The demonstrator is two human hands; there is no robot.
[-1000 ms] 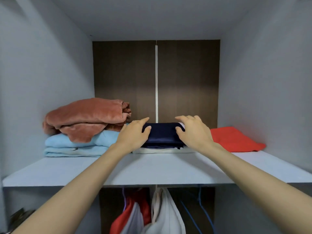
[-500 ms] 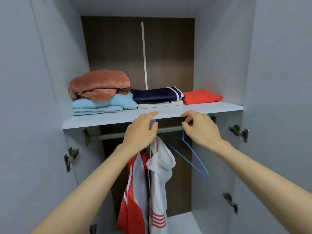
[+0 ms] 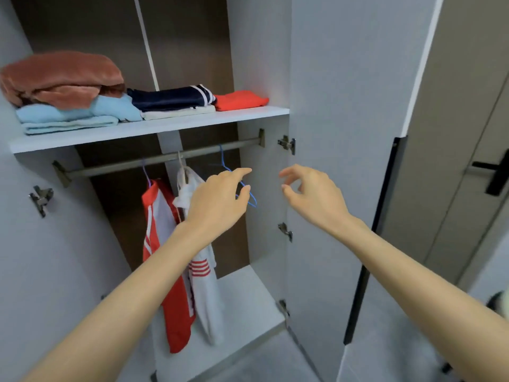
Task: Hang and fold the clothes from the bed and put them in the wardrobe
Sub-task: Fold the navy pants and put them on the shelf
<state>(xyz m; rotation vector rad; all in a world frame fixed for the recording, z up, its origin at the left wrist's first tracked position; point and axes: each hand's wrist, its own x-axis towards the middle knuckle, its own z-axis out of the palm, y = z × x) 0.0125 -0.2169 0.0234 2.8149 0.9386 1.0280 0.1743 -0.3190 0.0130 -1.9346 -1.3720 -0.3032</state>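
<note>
Rust-brown folded fleece blanket (image 3: 60, 78) tops the folded light blue clothes (image 3: 77, 114) at the left end of the white wardrobe shelf (image 3: 148, 130). Next along are a navy folded garment with white stripes (image 3: 170, 97) and an orange-red folded top (image 3: 239, 99) near the right end. So folding looks mostly sorted.

Below, on the grey metal rail (image 3: 124, 165), hang a red-and-white striped jacket (image 3: 165, 257) and a white top with red stripes (image 3: 203, 271). The left hand (image 3: 217, 202) is spread loose and empty in front of the empty blue wire hanger (image 3: 249, 198); can't tell if they touch. The right hand (image 3: 314, 194) is loosely curled, empty too.

My guess: grab that hanger next, unhooking it upward. There's free rail at the right end, but the open grey wardrobe door (image 3: 344, 133) and its hinges crowd the right arm.
</note>
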